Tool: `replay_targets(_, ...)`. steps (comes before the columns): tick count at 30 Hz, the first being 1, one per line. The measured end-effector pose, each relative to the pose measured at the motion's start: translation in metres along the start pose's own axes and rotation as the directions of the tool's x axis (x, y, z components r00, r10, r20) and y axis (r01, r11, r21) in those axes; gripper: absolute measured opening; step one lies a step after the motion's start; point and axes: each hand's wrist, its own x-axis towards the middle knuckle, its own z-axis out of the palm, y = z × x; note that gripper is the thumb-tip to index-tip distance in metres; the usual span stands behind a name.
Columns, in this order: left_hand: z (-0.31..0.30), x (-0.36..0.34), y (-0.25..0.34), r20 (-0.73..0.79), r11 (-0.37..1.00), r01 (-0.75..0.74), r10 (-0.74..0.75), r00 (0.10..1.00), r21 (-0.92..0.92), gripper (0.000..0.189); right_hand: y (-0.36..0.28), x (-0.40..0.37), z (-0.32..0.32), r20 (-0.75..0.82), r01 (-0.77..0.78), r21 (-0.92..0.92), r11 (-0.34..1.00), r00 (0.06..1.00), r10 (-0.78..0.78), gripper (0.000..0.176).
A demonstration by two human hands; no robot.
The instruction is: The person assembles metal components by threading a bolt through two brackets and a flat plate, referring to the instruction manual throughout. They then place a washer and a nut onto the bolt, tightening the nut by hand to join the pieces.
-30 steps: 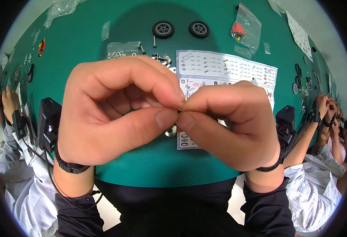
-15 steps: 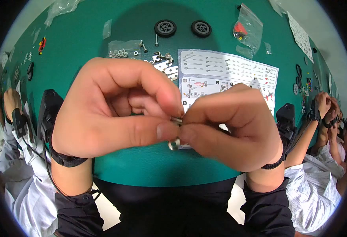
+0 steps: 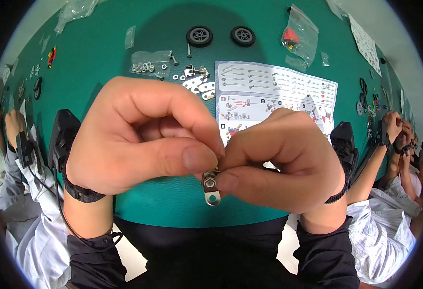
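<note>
2 bare hands meet at the centre of the frame above a green table point(image 3: 100, 48), both pinching 1 small metal bracket point(image 3: 211, 187). The left hand point(image 3: 139, 139) closes its thumb and forefinger tightly on the bracket's upper end. The right hand point(image 3: 281, 164) does the same from the other side, its thumb pressed against the bracket's face. The remaining fingers of both hands curl inward. The bracket hangs just below the fingertips, in the lower middle of the frame. Its rounded lower end, pierced by a hole, is clear of the fingers, and a small nut or bolt head shows above that hole. Whatever sits between the fingertips above it is hidden.

An instruction sheet point(image 3: 279, 86) lies flat on the table behind the right hand, right of centre. Loose metal plates point(image 3: 199, 84) lie just beside its left edge, near a clear bag point(image 3: 149, 60) of small silver washers. A black wheel point(image 3: 199, 35) and a second wheel point(image 3: 243, 35) lie side by side at the top centre. A bag with red parts point(image 3: 298, 36) lies at the upper right. A co-worker's hands point(image 3: 395, 127) are raised at the right edge of the frame. Another person's hand point(image 3: 13, 126) shows at the left edge.
</note>
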Motion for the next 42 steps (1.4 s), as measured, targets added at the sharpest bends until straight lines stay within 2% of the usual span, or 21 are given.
replay_targets(5, -0.006, 0.003, -0.013, 0.117, 0.981, -0.192, 0.188, 0.975, 0.019, 0.033, -0.002, -0.001, -0.002, -0.014, -0.029, 0.013, 0.999, 0.999, 0.03, 0.006)
replay_targets(10, 0.005, 0.0, -0.003, -0.018, 0.996, -0.053, 0.052, 0.998, -0.078, 0.035, -0.003, -0.001, 0.0, -0.033, -0.076, 0.079, 0.994, 0.996, 0.079, 0.007)
replay_targets(14, 0.003, 0.0, -0.012, 0.002, 0.992, -0.126, 0.126, 0.992, -0.029, 0.031, -0.004, -0.001, -0.002, -0.005, -0.124, 0.126, 0.984, 0.992, 0.126, 0.008)
replay_targets(17, 0.007, 0.0, -0.006, -0.057, 0.996, -0.086, 0.086, 0.995, -0.001, 0.029, -0.005, -0.001, -0.003, 0.006, -0.141, 0.139, 0.98, 0.99, 0.142, 0.007)
replay_targets(20, 0.003, 0.001, -0.009, -0.015, 0.982, -0.174, 0.176, 0.984, 0.078, 0.024, -0.006, -0.001, -0.001, -0.056, -0.143, 0.141, 0.98, 0.987, 0.152, 0.006)
replay_targets(22, -0.001, 0.003, -0.011, 0.051, 0.929, -0.302, 0.299, 0.953, 0.214, 0.021, -0.005, -0.001, 0.0, -0.096, -0.123, 0.152, 0.981, 0.986, 0.139, 0.006)
replay_targets(25, -0.005, 0.009, -0.009, 0.149, 0.765, -0.469, 0.453, 0.879, 0.442, 0.017, -0.005, -0.002, 0.0, -0.138, -0.125, 0.176, 0.977, 0.979, 0.15, 0.005)
replay_targets(28, -0.004, 0.009, -0.004, 0.227, 0.612, -0.542, 0.517, 0.825, 0.576, 0.016, -0.005, -0.002, -0.002, -0.123, -0.144, 0.165, 0.976, 0.979, 0.165, 0.005)
replay_targets(31, -0.001, 0.006, 0.001, 0.288, 0.475, -0.555, 0.523, 0.802, 0.683, 0.017, -0.005, -0.004, -0.003, -0.121, -0.148, 0.154, 0.977, 0.978, 0.168, 0.005)
replay_targets(34, 0.004, 0.003, 0.002, 0.264, 0.457, -0.54, 0.537, 0.801, 0.707, 0.017, -0.003, -0.004, -0.001, -0.147, -0.116, 0.168, 0.979, 0.979, 0.141, 0.005)
replay_targets(38, 0.006, 0.002, -0.001, 0.185, 0.534, -0.516, 0.554, 0.812, 0.669, 0.017, -0.005, -0.004, -0.001, -0.163, -0.103, 0.165, 0.981, 0.978, 0.13, 0.006)
replay_targets(40, 0.005, 0.002, -0.001, 0.203, 0.521, -0.514, 0.541, 0.816, 0.681, 0.019, -0.004, -0.004, 0.0, -0.16, -0.106, 0.128, 0.986, 0.979, 0.126, 0.007)
replay_targets(42, 0.001, 0.003, -0.001, 0.266, 0.441, -0.542, 0.546, 0.795, 0.715, 0.02, 0.0, -0.003, 0.001, -0.164, -0.092, 0.084, 0.992, 0.981, 0.105, 0.008)
